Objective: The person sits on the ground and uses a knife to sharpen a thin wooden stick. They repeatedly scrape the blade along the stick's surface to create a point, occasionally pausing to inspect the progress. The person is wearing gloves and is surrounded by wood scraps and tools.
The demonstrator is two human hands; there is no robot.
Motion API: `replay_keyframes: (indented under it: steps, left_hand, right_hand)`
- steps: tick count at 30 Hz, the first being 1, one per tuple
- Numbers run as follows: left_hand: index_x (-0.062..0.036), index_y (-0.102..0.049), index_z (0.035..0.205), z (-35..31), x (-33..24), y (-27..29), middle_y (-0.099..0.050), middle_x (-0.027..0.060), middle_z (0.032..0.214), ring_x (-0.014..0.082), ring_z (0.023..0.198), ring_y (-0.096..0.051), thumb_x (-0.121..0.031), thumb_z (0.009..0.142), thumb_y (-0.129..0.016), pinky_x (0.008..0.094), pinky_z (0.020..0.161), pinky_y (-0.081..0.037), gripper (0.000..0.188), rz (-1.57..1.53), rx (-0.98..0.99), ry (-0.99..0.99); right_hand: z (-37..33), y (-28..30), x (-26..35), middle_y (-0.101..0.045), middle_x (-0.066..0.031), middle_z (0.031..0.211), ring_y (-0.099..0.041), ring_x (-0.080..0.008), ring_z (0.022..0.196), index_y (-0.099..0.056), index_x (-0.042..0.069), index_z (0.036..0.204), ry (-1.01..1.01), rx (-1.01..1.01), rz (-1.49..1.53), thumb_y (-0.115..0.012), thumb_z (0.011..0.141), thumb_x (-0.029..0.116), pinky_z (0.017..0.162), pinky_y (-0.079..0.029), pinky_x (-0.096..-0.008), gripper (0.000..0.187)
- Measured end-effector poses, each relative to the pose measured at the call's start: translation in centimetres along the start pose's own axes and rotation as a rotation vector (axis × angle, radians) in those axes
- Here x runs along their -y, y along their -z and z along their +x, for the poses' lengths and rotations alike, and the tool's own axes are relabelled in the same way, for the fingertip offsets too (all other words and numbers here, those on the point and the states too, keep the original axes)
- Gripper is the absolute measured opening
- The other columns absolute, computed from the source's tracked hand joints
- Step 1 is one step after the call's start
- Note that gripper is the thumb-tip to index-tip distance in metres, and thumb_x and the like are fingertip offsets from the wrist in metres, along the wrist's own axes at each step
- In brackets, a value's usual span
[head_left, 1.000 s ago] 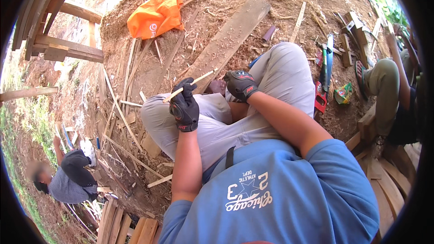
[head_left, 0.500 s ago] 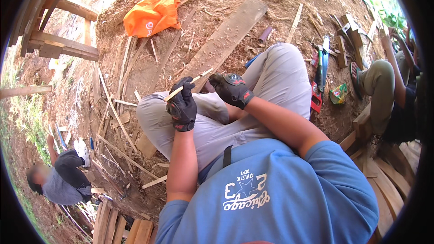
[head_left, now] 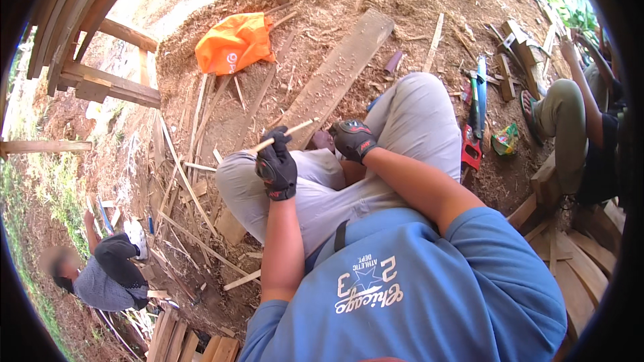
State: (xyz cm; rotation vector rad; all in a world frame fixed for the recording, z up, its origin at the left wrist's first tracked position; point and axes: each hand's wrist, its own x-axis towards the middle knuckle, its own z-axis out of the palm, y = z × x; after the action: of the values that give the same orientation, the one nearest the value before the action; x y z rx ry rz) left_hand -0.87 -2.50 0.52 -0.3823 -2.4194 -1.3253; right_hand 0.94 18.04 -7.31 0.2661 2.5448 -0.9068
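My left hand (head_left: pixel 276 169), in a black glove with red marks, is closed round a thin, pale wooden stick (head_left: pixel 300 126). The stick slants up to the right, its far end standing free of the fingers. To its right, my right hand (head_left: pixel 354 139), gloved alike, is curled into a fist above my bent leg. The glove's back hides whatever those fingers hold. Beside that fist, a dark reddish-brown thing (head_left: pixel 322 139) shows, its kind unclear. Beyond both hands a broad wooden plank (head_left: pixel 345 57) lies on the ground, scattered with small shavings.
An orange bag (head_left: pixel 235 43) lies at the far left of the plank. Right of my knee are a red-handled saw (head_left: pixel 472 151) and a green-and-yellow packet (head_left: pixel 505 139). One person (head_left: pixel 111 271) sits at left, another (head_left: pixel 570 127) at right. Wooden strips (head_left: pixel 184 174) litter the ground.
My right hand has drawn a little to the right, widening the gap from the stick's tip. The left hand keeps its hold on the stick. The whole view has tilted slightly.
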Motion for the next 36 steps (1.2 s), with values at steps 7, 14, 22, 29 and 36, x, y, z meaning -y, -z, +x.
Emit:
replay_keyframes:
  steps: [7, 14, 22, 29, 36]
  left_hand:
    - [-0.0009, -0.070, 0.110, 0.6, -1.3, 0.4, -0.075, 0.0132, 0.101, 0.0243, 0.084, -0.075, -0.030, 0.112, -0.051, 0.0386, 0.079, -0.057, 0.035, 0.033, 0.020, 0.150]
    - [-0.0021, -0.070, 0.112, 0.4, -1.2, 0.7, -0.076, 0.0137, 0.101, 0.0257, 0.086, -0.075, -0.027, 0.113, -0.048, 0.0402, 0.080, -0.058, 0.033, 0.046, 0.034, 0.150]
    - [-0.0008, -0.067, 0.111, 0.6, 0.4, 0.2, -0.074, 0.0122, 0.102, 0.0234, 0.083, -0.073, -0.034, 0.113, -0.048, 0.0392, 0.079, -0.056, 0.038, -0.040, -0.009, 0.164]
    - [0.0003, -0.065, 0.114, 0.8, 1.3, 0.6, -0.076, 0.0123, 0.101, 0.0191, 0.079, -0.072, -0.033, 0.113, -0.050, 0.0351, 0.076, -0.058, 0.036, -0.206, -0.100, 0.270]
    - [0.0044, -0.066, 0.116, 3.0, 1.7, 2.2, -0.077, 0.0172, 0.096, 0.0205, 0.070, -0.074, -0.020, 0.108, -0.059, 0.0318, 0.064, -0.065, 0.027, -0.631, -0.278, 0.642]
  right_hand:
    - [2.6, -2.2, -2.4, -0.075, -0.0202, 0.117, -0.073, -0.0370, 0.110, -0.077, 0.008, 0.111, 0.055, -0.013, 0.077, -0.058, 0.091, 0.025, 0.092, -0.057, -0.0475, 0.033]
    - [1.9, -1.8, -1.6, -0.076, -0.0197, 0.115, -0.074, -0.0366, 0.108, -0.079, 0.007, 0.104, 0.015, -0.026, -0.138, -0.060, 0.089, 0.024, 0.091, -0.059, -0.0476, 0.030]
    - [1.6, -0.7, -1.7, -0.076, -0.0200, 0.115, -0.074, -0.0370, 0.108, -0.079, 0.007, 0.110, 0.091, 0.006, -0.151, -0.058, 0.089, 0.022, 0.091, -0.059, -0.0467, 0.033]
    - [2.2, -1.6, -2.3, -0.075, -0.0230, 0.113, -0.074, -0.0388, 0.105, -0.079, 0.006, 0.107, 0.069, -0.084, -0.100, -0.053, 0.093, 0.023, 0.089, -0.057, -0.0491, 0.034]
    - [2.3, 2.3, -2.9, -0.075, -0.0080, 0.092, -0.061, -0.0195, 0.061, -0.073, 0.009, 0.115, -0.151, -0.084, 0.874, -0.072, 0.094, 0.028, 0.054, -0.048, -0.0363, 0.028]
